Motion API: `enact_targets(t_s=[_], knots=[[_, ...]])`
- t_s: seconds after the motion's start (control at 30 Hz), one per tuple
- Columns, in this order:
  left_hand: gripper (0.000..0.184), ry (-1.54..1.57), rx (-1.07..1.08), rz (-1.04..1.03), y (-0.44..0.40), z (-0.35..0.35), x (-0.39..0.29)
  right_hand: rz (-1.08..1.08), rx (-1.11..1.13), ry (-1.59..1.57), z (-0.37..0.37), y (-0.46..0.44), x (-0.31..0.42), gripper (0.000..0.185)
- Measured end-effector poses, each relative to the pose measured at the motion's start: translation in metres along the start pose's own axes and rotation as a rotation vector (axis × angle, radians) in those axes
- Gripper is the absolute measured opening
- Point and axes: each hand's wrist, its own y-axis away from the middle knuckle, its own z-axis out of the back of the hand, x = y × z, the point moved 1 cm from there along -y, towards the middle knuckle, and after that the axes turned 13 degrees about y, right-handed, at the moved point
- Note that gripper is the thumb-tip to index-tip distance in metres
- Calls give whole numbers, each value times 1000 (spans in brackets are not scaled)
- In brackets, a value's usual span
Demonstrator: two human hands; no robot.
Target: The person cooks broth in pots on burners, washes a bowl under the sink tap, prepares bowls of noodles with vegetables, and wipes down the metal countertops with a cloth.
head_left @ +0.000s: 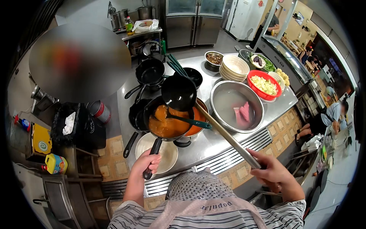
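Note:
My left hand (148, 162) is closed around the black handle of a pan (155, 146) holding thick orange soup. In my right hand (272, 170) is the long handle of a large black ladle (178, 91), its deep bowl over the pan's far rim. Whether the ladle touches the pan, I cannot tell. A green-handled spoon (198, 123) rests in the soup, its handle pointing right. Partly hidden behind the pan is a pot (199, 119) with more orange liquid. A cream bowl (167, 154) sits below the pan's handle, nearest my left hand.
On the steel table (207, 152) stand a metal basin (225, 95) of cloudy water with pink items, a red bowl (249, 82) of chopped vegetable, stacked bowls (233, 70) and black pans (150, 71). A lined bin (76, 122) is left; a person (331, 118) sits right.

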Motion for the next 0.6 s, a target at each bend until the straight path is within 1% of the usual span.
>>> enact_targets(t_s=[0.03, 0.07, 0.13, 0.17, 0.23, 0.27, 0.3, 0.33, 0.37, 0.4, 0.43, 0.47, 0.53, 0.57, 0.6], knots=[[12, 0, 6, -4, 2, 0, -1, -62, 21, -187, 4, 2, 5, 67], [12, 9, -20, -12, 6, 0, -2, -65, 47, -310, 11, 4, 7, 67], [12, 18, -59, -26, 12, 4, 1, -72, 60, -460, 22, 4, 8, 66], [12, 34, -15, -19, 14, 13, 4, -88, 63, -475, 23, 3, 7, 66], [11, 48, -88, -27, 20, 25, 10, -99, 18, -508, 28, -5, 3, 66], [9, 49, -69, -5, 19, 40, 15, -81, 41, -428, 31, -10, 0, 67], [9, 69, -82, -18, 24, 41, 20, -106, 20, -318, 28, -16, -3, 68], [9, 92, -101, -31, 35, 35, 15, -83, 44, -160, 29, -24, -5, 68], [12, 40, -164, -355, 65, -16, 17, -14, 48, 93, 28, -36, -15, 68], [23, 2, -226, -682, 94, -60, 25, 22, 35, 273, 26, -46, -17, 68], [23, -11, -196, -683, 92, -57, 19, 68, 29, 485, 26, -55, -15, 68], [21, -4, -230, -526, 90, -43, 16, 203, -31, 603, 24, -70, -31, 67], [19, 11, -312, -212, 86, -21, 10, 190, -11, 752, 21, -87, -33, 66], [19, -8, -320, -166, 86, -23, 8, 210, -4, 754, 21, -96, -39, 67], [19, -15, -314, -167, 83, -29, 7, 231, 5, 755, 21, -107, -48, 68]])
